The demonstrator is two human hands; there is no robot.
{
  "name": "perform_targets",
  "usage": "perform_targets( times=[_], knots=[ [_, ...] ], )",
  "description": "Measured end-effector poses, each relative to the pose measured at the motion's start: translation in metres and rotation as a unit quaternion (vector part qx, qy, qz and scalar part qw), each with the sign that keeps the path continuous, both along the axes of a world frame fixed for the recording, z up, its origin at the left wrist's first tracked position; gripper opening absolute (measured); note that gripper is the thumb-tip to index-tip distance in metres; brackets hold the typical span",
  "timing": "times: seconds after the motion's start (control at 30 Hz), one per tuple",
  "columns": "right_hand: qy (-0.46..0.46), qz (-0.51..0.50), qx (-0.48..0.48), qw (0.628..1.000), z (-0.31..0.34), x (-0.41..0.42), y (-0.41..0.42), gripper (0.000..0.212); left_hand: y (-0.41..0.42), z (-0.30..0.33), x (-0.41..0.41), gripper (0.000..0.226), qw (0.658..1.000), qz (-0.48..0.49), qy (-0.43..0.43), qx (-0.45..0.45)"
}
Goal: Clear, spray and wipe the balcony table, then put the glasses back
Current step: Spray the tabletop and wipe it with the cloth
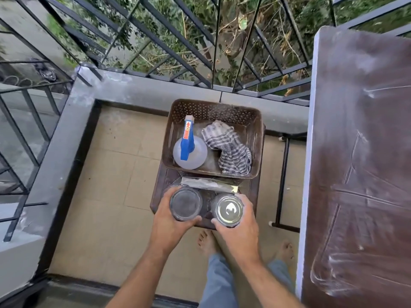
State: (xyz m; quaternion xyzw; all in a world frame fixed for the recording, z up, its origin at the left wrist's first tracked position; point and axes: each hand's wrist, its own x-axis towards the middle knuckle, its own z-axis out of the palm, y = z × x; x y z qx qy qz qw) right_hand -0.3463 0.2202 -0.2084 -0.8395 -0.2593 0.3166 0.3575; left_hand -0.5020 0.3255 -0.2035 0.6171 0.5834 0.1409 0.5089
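My left hand [166, 215] grips a clear glass [185, 203] and my right hand [241, 227] grips a second glass [229, 210]. I look straight down into both, side by side over the front part of a low brown stool [160, 181]. Behind them on the stool a brown perforated basket [213, 111] holds a spray bottle [189, 150] with a blue trigger head and a crumpled striped cloth [231, 150]. The brown balcony table [360, 152] fills the right side, its top streaked with whitish wipe marks.
A grey parapet [142, 87] with black metal railings [178, 41] runs behind and to the left of the stool. Beige floor tiles [106, 174] lie left of the stool. My bare feet [206, 241] stand below it. The table's black leg frame [282, 178] sits right of the stool.
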Motion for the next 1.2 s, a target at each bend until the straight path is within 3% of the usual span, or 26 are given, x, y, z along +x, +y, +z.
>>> perform_targets(
  times=[0.17,0.37,0.47,0.6,0.7,0.87,0.97,1.07,1.2],
  knots=[
    [-0.057,-0.003,0.025,0.998,0.016,0.002,-0.001,0.087,-0.005,0.001,-0.015,0.095,0.999,-0.034,-0.020,0.004],
    [-0.211,-0.034,0.179,0.960,0.051,0.035,0.050,0.036,0.019,0.033,-0.007,0.076,0.978,-0.066,-0.033,0.196],
    [-0.218,0.014,0.164,0.962,0.054,0.058,0.093,0.036,0.050,0.050,0.014,0.069,0.963,-0.088,-0.029,0.253],
    [-0.162,0.148,0.014,0.976,0.041,0.082,0.136,0.052,0.083,0.067,0.040,0.079,0.980,-0.078,0.010,0.184],
    [-0.170,0.229,-0.090,0.954,0.021,0.090,0.149,0.075,0.097,0.070,0.059,0.081,0.986,-0.100,0.041,0.124],
    [-0.184,0.287,-0.158,0.927,-0.004,0.087,0.163,0.096,0.107,0.054,0.077,0.072,0.994,-0.080,0.027,0.075],
    [-0.173,0.293,-0.165,0.926,-0.009,0.088,0.169,0.091,0.112,0.041,0.081,0.059,0.995,-0.048,0.028,0.082],
    [-0.197,0.264,-0.135,0.934,-0.011,0.088,0.171,0.065,0.113,0.035,0.086,0.057,0.997,-0.029,0.022,0.075],
    [-0.150,0.207,-0.118,0.959,0.003,0.093,0.173,0.062,0.108,0.038,0.093,0.051,0.998,0.011,0.011,0.062]
  ],
)
